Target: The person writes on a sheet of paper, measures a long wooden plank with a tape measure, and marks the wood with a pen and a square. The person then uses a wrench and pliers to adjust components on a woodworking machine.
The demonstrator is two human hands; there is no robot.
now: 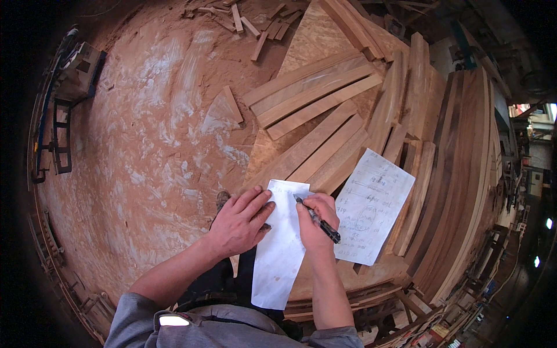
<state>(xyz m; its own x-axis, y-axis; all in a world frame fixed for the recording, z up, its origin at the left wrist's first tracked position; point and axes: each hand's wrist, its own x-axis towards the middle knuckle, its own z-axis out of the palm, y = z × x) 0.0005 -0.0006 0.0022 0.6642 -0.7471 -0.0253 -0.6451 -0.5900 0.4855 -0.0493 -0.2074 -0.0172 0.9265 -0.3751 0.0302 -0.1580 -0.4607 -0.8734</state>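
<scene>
My left hand (241, 223) lies with bent, slightly spread fingers on the left edge of a white paper sheet (278, 272), with some faint writing near its top. My right hand (316, 226) grips a black pen (331, 231), its tip low over the top part of that sheet. Beside it on the right, a second, larger sheet (377, 203) covered in handwriting rests on wooden boards. Cut planks (322, 145) fan out beyond both sheets, and the sleeves of a grey top show below my forearms.
More planks (315, 81) lie on a chipboard panel (296, 40). Long dark boards (449, 174) run along the right. Offcuts (260, 43) and a small wooden triangle (226, 107) lie on the dusty floor (145, 145). A metal-framed machine (78, 72) stands at the far left.
</scene>
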